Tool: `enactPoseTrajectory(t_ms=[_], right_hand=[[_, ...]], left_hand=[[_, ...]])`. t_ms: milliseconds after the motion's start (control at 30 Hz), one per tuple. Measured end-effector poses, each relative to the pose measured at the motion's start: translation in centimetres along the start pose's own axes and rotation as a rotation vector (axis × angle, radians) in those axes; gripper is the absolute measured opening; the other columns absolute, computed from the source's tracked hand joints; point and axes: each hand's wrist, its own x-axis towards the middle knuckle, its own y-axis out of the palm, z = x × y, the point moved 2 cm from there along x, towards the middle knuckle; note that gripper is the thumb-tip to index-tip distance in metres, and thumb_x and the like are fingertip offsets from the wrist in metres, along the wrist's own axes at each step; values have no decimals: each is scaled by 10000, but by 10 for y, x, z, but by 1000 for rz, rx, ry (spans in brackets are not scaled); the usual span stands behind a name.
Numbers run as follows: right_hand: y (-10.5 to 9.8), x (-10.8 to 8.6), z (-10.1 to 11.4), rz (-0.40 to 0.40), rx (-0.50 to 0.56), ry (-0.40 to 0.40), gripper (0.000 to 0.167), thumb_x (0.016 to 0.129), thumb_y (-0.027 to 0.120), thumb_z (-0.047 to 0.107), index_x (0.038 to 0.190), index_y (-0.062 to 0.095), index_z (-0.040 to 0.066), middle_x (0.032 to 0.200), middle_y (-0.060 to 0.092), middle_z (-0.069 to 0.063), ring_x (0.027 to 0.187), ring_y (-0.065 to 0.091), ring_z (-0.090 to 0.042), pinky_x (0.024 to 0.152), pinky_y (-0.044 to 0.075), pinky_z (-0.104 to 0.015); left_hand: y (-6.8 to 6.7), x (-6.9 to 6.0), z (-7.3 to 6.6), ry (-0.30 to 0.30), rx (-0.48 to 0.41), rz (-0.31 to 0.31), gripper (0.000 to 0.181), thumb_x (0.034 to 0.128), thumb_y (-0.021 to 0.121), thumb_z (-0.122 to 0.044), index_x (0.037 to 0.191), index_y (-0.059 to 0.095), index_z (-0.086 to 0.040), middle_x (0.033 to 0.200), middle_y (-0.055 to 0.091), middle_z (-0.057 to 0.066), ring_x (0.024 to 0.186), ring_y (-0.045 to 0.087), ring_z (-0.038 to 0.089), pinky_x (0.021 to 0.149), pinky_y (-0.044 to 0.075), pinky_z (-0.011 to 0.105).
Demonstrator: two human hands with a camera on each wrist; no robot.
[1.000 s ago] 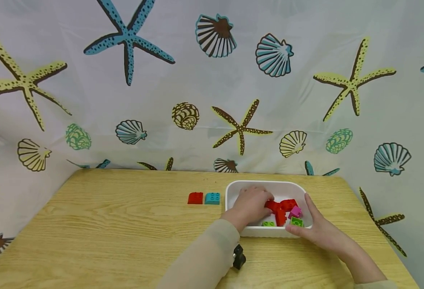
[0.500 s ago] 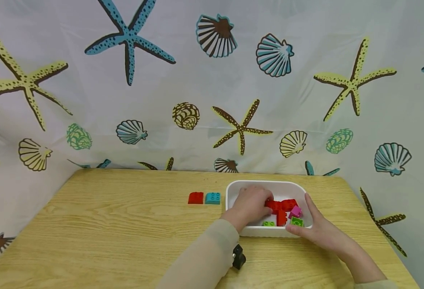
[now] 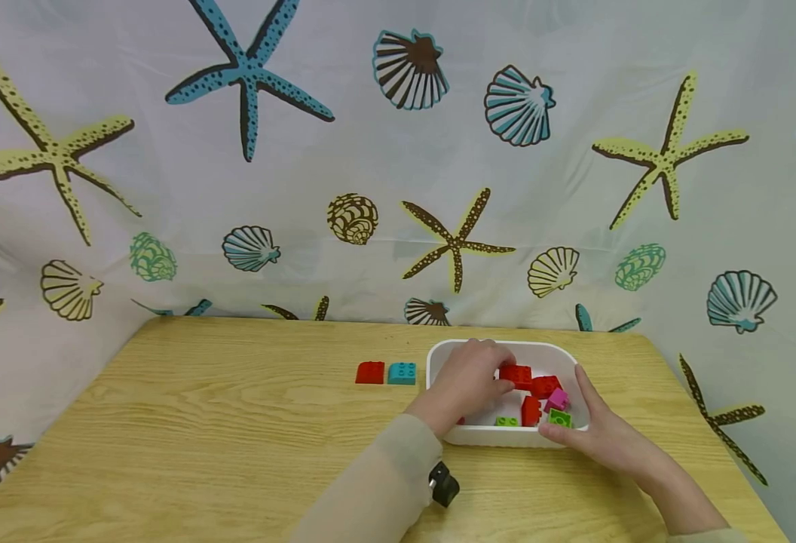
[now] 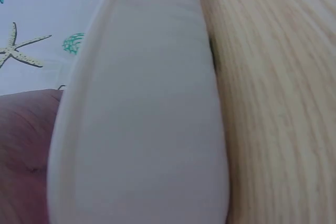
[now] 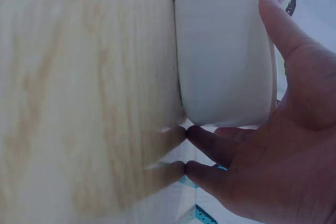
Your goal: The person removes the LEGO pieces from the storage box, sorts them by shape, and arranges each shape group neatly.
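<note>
Bare wooden surface [image 3: 188, 445] spreads in front and broadly to the left; its right edge runs a little beyond the right hand [image 3: 608, 441]. That hand's thumb and fingers stand apart, touching the near right corner of a white box [image 3: 506, 437], long axis left to right. Inside, the left hand [image 3: 467, 383] pinches a red brick [image 3: 516, 376], its longer side roughly sideways, studs showing. Beyond it lie other red bricks [image 3: 531, 412], two green bricks [image 3: 560, 418] and a pink brick [image 3: 557, 400]. Just left of the box sit a curved red block [image 3: 370, 372] and a blue block [image 3: 402, 373]. A shell-patterned cloth [image 3: 289, 181] hangs behind.
</note>
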Motion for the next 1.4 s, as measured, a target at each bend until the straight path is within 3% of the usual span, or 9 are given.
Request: enactPoseTrajectory(t_ms=[233,733,1133,1400], right_hand=[[-1,0,0,-1,-7,0,1328,987,770,606,1731,-213,114,1785,-3,-351,1596,116,-640,1212,253,-801],[-1,1,0,4,-25,15,1338,983,769,610,1725,-231,121,1782,-37,-355,1593,86,-653,1205,223,-813],[0,2,0,8,-32,19,1340,986,770,601,1720,-247,130,1781,-65,-353,1589,54,-667,1198,210,-819],[0,3,-1,5,-52,18,1343,981,764,619,1721,-242,125,1777,-56,-361,1584,66,-673,1186,222,-829]], left_hand=[[-16,-9,1,2,20,-18,394,1011,843,-333,1382,777,-217,1276,751,-54,1188,618,174,1077,520,356],[-46,-46,8,35,-6,-132,398,1001,857,-319,1374,775,-204,1311,757,-48,1237,633,193,1105,511,404],[-71,-73,32,16,-7,-167,391,1007,852,-273,1377,769,-177,1383,742,-4,1366,608,263,1178,478,492],[-84,-87,57,23,18,-225,355,987,874,-227,1324,789,-153,1337,761,11,1310,643,282,1152,493,495]])
